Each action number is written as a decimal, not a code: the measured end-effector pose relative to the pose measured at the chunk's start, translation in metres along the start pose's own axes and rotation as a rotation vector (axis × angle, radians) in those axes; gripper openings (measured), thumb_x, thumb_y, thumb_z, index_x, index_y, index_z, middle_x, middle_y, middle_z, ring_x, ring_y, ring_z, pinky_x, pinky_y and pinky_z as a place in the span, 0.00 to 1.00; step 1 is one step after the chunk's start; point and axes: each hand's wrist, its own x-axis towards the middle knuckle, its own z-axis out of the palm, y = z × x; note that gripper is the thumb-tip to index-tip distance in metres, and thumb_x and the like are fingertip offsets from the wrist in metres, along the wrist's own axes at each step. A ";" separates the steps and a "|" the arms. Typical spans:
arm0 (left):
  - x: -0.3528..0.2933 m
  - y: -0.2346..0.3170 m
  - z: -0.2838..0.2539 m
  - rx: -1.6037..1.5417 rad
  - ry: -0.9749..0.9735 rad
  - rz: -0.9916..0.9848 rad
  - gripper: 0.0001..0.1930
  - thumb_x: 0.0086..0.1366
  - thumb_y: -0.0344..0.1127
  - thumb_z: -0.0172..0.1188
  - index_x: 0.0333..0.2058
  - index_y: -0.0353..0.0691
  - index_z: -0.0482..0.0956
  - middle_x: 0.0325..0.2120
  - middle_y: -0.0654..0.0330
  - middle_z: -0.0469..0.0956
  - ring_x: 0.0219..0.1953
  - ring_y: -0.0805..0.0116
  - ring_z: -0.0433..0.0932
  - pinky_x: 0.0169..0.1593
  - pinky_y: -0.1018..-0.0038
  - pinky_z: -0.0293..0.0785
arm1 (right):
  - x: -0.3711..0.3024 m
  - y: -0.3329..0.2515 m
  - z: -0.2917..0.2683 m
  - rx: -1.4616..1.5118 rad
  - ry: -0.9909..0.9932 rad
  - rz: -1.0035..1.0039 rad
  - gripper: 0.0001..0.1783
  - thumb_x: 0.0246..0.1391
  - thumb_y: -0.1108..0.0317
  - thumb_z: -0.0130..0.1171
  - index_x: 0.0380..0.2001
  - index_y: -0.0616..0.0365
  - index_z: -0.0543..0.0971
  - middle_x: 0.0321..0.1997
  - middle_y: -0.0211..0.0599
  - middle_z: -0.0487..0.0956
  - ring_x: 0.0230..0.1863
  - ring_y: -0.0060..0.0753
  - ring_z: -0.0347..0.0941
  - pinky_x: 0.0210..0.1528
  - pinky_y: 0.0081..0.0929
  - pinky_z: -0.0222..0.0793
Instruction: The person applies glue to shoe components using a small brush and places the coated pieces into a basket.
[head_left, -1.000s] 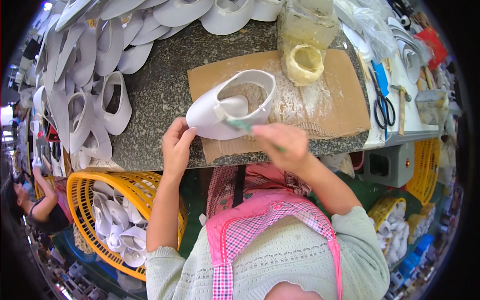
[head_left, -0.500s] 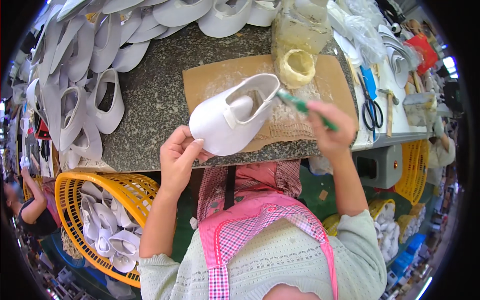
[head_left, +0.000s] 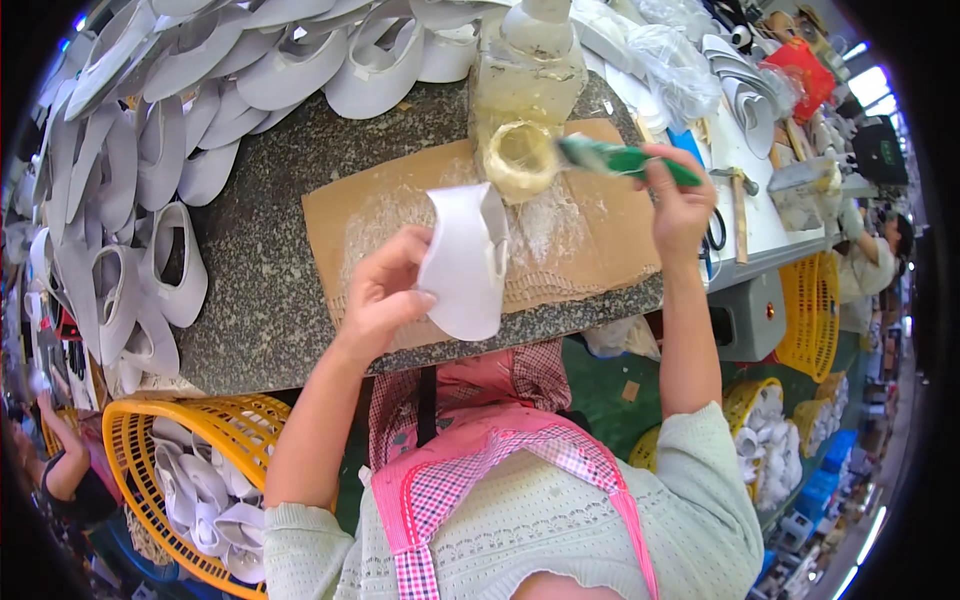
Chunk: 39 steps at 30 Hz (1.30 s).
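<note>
Tipped upright now, white shoe upper in left fingers; right hand grips green brush.

Head-worn fisheye view, looking steeply down at the worker's own hands.

The single camera sits close above the left hand and right hand, facing the speckled grey stone worktop beyond them; the forearms enter from below, and straight edges bend toward the dark rim.

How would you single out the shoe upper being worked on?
On the dark speckled worktable, find the brown cardboard sheet. Just above its near edge, the left hand holds one white shoe upper. It alone is lifted; the other uppers lie piled.
</note>
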 end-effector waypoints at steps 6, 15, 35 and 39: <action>-0.024 0.068 0.002 0.322 0.497 0.164 0.15 0.48 0.16 0.43 0.37 0.34 0.70 0.33 0.63 0.72 0.35 0.78 0.71 0.39 0.84 0.66 | -0.034 -0.017 0.012 0.014 -0.106 0.076 0.07 0.47 0.77 0.56 0.32 0.66 0.77 0.28 0.35 0.76 0.23 0.21 0.70 0.24 0.15 0.66; -0.004 0.083 -0.031 0.629 0.443 0.048 0.19 0.45 0.18 0.42 0.38 0.31 0.72 0.33 0.61 0.74 0.33 0.78 0.72 0.37 0.82 0.68 | -0.041 -0.008 0.101 -0.115 -0.573 -0.323 0.11 0.38 0.79 0.59 0.31 0.58 0.78 0.28 0.38 0.76 0.24 0.30 0.72 0.25 0.21 0.66; 0.005 0.115 0.011 1.429 0.331 0.477 0.19 0.45 0.20 0.50 0.39 0.36 0.76 0.30 0.57 0.77 0.29 0.68 0.76 0.34 0.79 0.70 | 0.000 -0.002 0.048 -0.481 -0.323 -0.249 0.08 0.46 0.81 0.54 0.32 0.63 0.77 0.31 0.36 0.77 0.25 0.22 0.71 0.25 0.17 0.67; -0.005 0.103 0.037 1.938 -0.089 0.593 0.13 0.43 0.28 0.55 0.31 0.32 0.77 0.28 0.53 0.75 0.35 0.57 0.75 0.36 0.73 0.72 | 0.008 -0.009 0.011 0.095 -0.245 -0.004 0.06 0.48 0.79 0.54 0.31 0.64 0.77 0.29 0.35 0.77 0.24 0.21 0.71 0.25 0.16 0.67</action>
